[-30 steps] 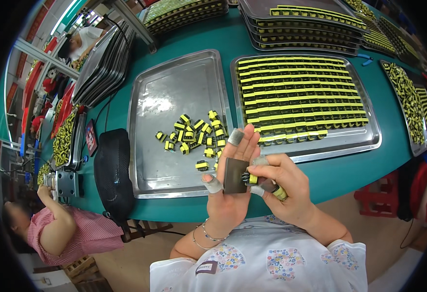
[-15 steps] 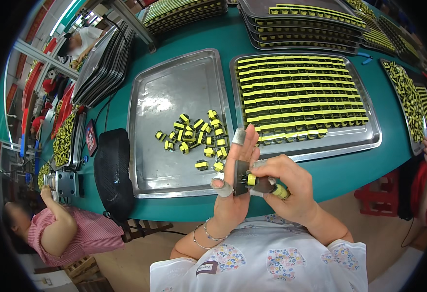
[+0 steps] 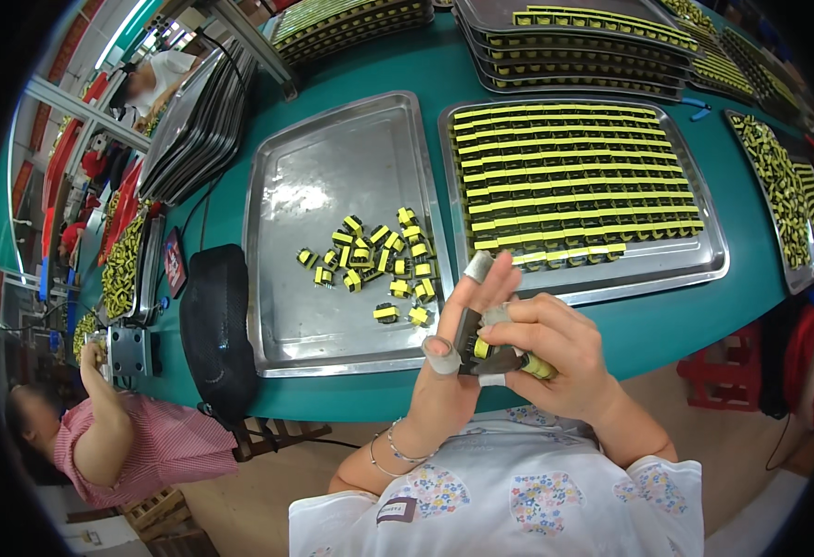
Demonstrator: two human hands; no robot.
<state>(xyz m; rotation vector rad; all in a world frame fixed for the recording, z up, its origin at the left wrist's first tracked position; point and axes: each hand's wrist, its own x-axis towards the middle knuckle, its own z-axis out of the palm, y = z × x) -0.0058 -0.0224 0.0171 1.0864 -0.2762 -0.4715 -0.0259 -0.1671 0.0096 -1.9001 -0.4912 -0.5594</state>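
Observation:
My left hand, with wraps on the thumb and a fingertip, holds a dark flat block against its fingers. My right hand, also wrapped at the fingertips, pinches a small black-and-yellow transformer against the block's face. More yellow-wrapped parts are tucked under its curled fingers; their number is hidden. Beyond my hands, a metal tray holds a loose heap of transformers. Right of it, another metal tray carries transformers in tight rows, the nearest row shorter.
A black case lies left of the loose tray. Stacked trays stand at the back, more at the far left. A tray of loose parts sits at the right. A person in a striped top works at the left.
Both hands have shifted slightly right. My right fingers have closed in on the block, and the transformer now sits tight to it. The block has tilted a little.

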